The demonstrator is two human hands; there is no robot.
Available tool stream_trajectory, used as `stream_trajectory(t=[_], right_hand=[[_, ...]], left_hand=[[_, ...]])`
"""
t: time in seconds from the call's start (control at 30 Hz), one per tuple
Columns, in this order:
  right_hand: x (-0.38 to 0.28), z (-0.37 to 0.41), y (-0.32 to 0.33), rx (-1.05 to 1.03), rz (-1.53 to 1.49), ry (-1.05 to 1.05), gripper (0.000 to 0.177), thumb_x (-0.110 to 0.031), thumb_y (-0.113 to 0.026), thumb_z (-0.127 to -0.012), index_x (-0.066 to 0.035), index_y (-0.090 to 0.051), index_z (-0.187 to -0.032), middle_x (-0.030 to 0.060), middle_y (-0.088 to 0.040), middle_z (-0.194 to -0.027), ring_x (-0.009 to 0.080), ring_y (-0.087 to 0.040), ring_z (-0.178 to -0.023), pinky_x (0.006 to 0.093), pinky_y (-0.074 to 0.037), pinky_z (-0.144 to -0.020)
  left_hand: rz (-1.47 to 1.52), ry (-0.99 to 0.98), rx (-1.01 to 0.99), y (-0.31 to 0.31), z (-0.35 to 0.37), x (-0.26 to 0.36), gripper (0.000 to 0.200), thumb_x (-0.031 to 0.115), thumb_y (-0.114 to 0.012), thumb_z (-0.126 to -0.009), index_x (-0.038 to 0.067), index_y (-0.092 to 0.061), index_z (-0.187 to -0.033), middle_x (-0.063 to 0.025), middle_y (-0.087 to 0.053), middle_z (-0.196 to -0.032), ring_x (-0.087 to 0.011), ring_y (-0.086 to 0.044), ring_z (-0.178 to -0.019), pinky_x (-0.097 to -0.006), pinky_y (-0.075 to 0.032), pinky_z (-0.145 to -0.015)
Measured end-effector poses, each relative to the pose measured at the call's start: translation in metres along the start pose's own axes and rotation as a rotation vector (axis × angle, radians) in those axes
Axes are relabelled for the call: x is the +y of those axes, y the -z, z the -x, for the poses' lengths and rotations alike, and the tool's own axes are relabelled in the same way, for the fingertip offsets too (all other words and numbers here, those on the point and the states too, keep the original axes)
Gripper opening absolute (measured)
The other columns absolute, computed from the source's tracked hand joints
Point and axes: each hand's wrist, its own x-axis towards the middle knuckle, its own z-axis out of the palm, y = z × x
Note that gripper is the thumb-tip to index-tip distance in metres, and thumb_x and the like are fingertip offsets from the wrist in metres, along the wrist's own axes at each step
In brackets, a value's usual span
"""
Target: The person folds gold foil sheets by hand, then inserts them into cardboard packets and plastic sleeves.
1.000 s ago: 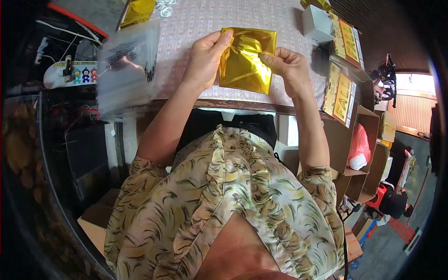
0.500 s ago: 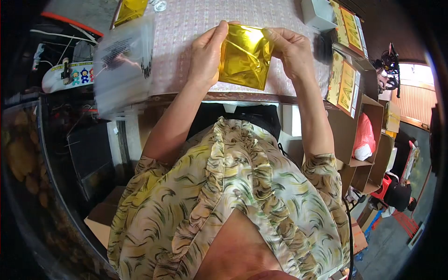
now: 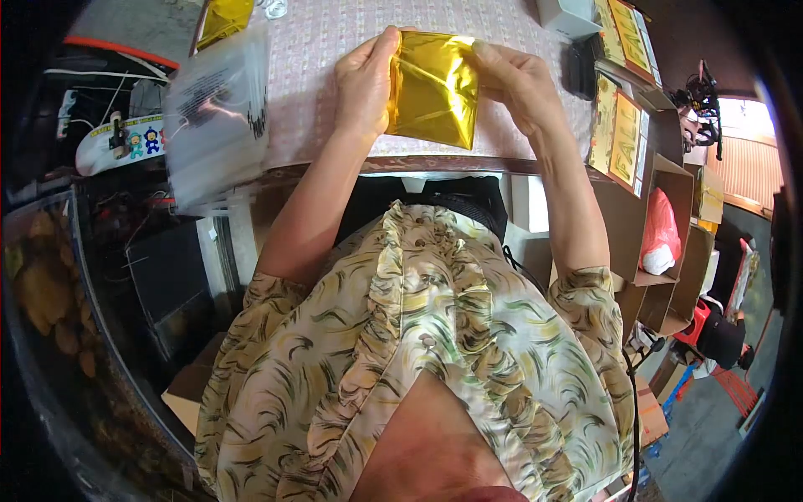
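Note:
Upright between my hands, above the front of the table, is a shiny gold foil packet (image 3: 433, 94), square and creased. My left hand (image 3: 364, 90) grips its left edge, thumb along the upper left corner and fingers behind it. The thumb of my right hand (image 3: 520, 88) presses the upper right corner; its other fingers are partly hidden at the edge. A stack of clear plastic bags (image 3: 216, 117) hangs over the table's left front edge. More gold foil (image 3: 226, 18) lies at the far left corner.
The table (image 3: 309, 125) has a pale checked cover. On the right are boxes printed "FALL" (image 3: 621, 138), a white box (image 3: 569, 17) and a black object (image 3: 581, 67). Open cardboard boxes (image 3: 669, 180) stand beside the table. A person (image 3: 723, 335) is in the background at right.
The packet has shifted slightly up and left in view, and its front looks flatter. My right hand's fingers have loosened and spread a little at the corner.

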Motion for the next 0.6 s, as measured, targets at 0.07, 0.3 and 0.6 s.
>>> stream_trajectory(t=[0.07,0.3,0.6], right_hand=[[0.0,0.007,0.009,-0.067,0.224,-0.054,0.038,-0.031,-0.077,-0.095,0.001,-0.076,-0.114,0.009,-0.077,-0.101,0.0127,-0.072,-0.088,0.0296,-0.058,-0.081],[0.014,0.023,0.009,-0.011,0.098,-0.13,0.014,-0.014,-0.082,-0.089,-0.001,-0.079,-0.093,0.0046,-0.077,-0.087,0.0104,-0.069,-0.073,0.0261,-0.058,-0.07],[0.006,0.028,0.006,-0.103,0.141,-0.127,0.014,-0.015,-0.084,-0.087,-0.002,-0.078,-0.089,0.0045,-0.076,-0.083,0.0101,-0.069,-0.072,0.0257,-0.056,-0.068]], left_hand=[[0.003,0.009,0.024,0.0,-0.005,-0.003,0.031,0.023,-0.061,-0.106,-0.004,-0.074,-0.114,-0.0065,-0.074,-0.101,-0.0108,-0.067,-0.086,-0.0251,-0.055,-0.079],[0.072,0.032,0.057,0.002,-0.008,-0.014,0.03,0.022,-0.06,-0.107,-0.003,-0.073,-0.117,-0.0072,-0.073,-0.107,-0.0114,-0.067,-0.096,-0.0263,-0.055,-0.084],[-0.653,-0.254,-0.582,0.027,-0.048,0.035,0.046,0.032,-0.056,-0.107,-0.001,-0.06,-0.138,-0.0145,-0.067,-0.13,-0.0209,-0.068,-0.114,-0.0366,-0.055,-0.098]])
